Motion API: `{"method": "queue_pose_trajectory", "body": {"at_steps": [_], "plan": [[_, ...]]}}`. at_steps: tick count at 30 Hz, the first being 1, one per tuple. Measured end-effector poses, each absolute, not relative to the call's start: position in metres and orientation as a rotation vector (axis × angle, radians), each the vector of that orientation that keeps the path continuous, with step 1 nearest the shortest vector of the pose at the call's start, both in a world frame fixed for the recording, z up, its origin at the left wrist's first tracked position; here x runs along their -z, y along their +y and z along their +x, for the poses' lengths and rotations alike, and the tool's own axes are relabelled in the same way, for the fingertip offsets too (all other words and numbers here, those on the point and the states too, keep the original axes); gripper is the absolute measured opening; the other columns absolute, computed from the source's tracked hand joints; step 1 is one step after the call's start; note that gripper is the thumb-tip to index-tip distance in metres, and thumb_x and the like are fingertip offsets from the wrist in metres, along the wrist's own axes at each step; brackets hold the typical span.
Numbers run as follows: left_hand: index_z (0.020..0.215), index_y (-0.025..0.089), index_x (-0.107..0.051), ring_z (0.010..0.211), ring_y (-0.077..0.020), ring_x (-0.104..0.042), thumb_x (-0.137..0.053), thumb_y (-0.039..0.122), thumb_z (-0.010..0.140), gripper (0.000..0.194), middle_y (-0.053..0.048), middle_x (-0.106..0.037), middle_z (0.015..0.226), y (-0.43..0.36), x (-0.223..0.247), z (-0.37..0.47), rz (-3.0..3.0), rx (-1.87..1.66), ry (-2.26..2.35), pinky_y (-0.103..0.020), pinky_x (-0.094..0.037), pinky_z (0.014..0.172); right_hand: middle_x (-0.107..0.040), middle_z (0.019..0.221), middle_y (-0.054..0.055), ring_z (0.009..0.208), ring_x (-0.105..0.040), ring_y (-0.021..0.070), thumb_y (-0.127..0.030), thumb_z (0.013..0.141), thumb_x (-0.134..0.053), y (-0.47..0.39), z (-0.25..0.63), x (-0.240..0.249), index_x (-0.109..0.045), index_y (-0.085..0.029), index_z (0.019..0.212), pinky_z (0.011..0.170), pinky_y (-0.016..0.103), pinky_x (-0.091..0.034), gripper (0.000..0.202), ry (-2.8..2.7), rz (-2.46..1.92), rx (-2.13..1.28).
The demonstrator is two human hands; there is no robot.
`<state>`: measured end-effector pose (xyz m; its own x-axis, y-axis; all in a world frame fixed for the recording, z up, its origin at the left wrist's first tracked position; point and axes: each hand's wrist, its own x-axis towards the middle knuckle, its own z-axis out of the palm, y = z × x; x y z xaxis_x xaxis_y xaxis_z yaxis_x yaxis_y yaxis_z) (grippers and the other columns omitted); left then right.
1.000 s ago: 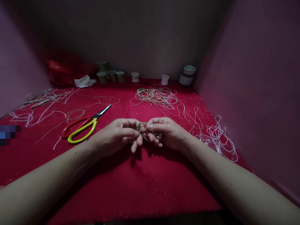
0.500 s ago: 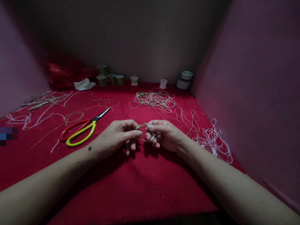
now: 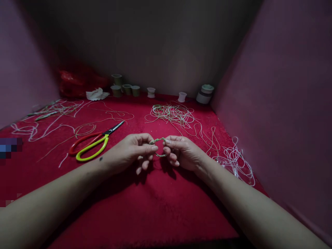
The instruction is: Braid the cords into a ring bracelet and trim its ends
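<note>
Between my hands, above the red cloth, is a small ring of braided green and pale cord [image 3: 161, 155], like a bracelet. My left hand [image 3: 137, 149] pinches its left side between thumb and forefinger. On the opposite side, my right hand [image 3: 181, 149] grips it the same way, with the other fingers curled below. Fingertips cover both ends of the ring, while its upper and lower strands show in the gap. Left of my left hand lie scissors [image 3: 90, 148] with one red and one yellow handle, their blades pointing away to the right.
Loose cord heaps lie on the red cloth [image 3: 155, 207]: a green-white tangle [image 3: 172, 114] behind my hands, pink-white cord [image 3: 237, 160] at right, more strands [image 3: 57, 109] at left. Along the back stand several spools [image 3: 135, 90], a lidded jar [image 3: 204, 94], crumpled tissue [image 3: 97, 94] and a red bag [image 3: 75, 83].
The cord ring has turned a little in my fingers, and my hands are slightly farther apart at the top. The whole view has shifted a little; the scissors and cords lie as before.
</note>
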<state>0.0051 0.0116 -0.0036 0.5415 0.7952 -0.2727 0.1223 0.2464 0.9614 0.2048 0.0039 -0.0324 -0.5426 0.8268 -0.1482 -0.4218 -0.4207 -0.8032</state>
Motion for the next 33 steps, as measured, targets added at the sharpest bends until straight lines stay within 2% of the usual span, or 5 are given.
{"method": "queue_pose_trajectory", "body": {"at_steps": [6, 19, 26, 30, 33], "plan": [[0.076, 0.016, -0.056, 0.036, -0.0098, -0.055, -0.063, 0.026, 0.085, 0.015, -0.001, -0.065, 0.058, 0.0207, 0.0080, 0.0005, 1.040, -0.548, 0.728, -0.017, -0.045, 0.028, -0.061, 0.061, -0.003, 0.039, -0.046, 0.0049, -0.024, 0.077, -0.069, 0.0043, 0.2053, 0.0298, -0.055, -0.015, 0.079, 0.033, 0.016, -0.035, 0.016, -0.921, -0.714, -2.036], [0.068, 0.016, -0.052, 0.031, -0.0065, -0.047, -0.067, 0.030, 0.081, 0.025, 0.003, -0.058, 0.055, 0.0204, 0.0065, 0.0014, 0.962, -0.668, 0.671, -0.016, -0.042, 0.026, -0.056, 0.058, -0.005, 0.037, -0.036, 0.0035, -0.023, 0.080, -0.065, 0.0059, 0.2082, 0.0317, -0.054, -0.015, 0.080, 0.034, 0.015, -0.031, 0.013, -0.932, -0.662, -2.057], [0.078, 0.016, -0.058, 0.035, -0.0078, -0.051, -0.069, 0.028, 0.079, 0.016, 0.002, -0.059, 0.057, 0.0197, 0.0080, 0.0044, 1.061, -0.750, 0.839, -0.016, -0.043, 0.029, -0.059, 0.060, -0.003, 0.037, -0.036, 0.0034, -0.023, 0.076, -0.067, 0.0076, 0.2085, 0.0298, -0.054, -0.015, 0.077, 0.034, 0.016, -0.029, 0.015, -0.910, -0.678, -2.025], [0.078, 0.014, -0.060, 0.034, -0.0076, -0.048, -0.068, 0.038, 0.080, 0.025, 0.001, -0.058, 0.056, 0.0176, 0.0085, 0.0050, 1.035, -0.673, 0.837, -0.016, -0.041, 0.027, -0.061, 0.061, -0.003, 0.037, -0.037, 0.0031, -0.022, 0.075, -0.067, 0.0081, 0.2075, 0.0298, -0.055, -0.015, 0.076, 0.034, 0.016, -0.030, 0.014, -0.880, -0.655, -2.034], [0.077, 0.014, -0.060, 0.032, -0.0064, -0.046, -0.069, 0.037, 0.079, 0.025, 0.001, -0.057, 0.054, 0.0161, 0.0089, 0.0060, 1.040, -0.565, 0.826, -0.016, -0.040, 0.027, -0.061, 0.061, -0.003, 0.037, -0.037, 0.0031, -0.022, 0.075, -0.067, 0.0080, 0.2072, 0.0298, -0.055, -0.015, 0.077, 0.034, 0.016, -0.030, 0.014, -0.880, -0.656, -2.044]]}}
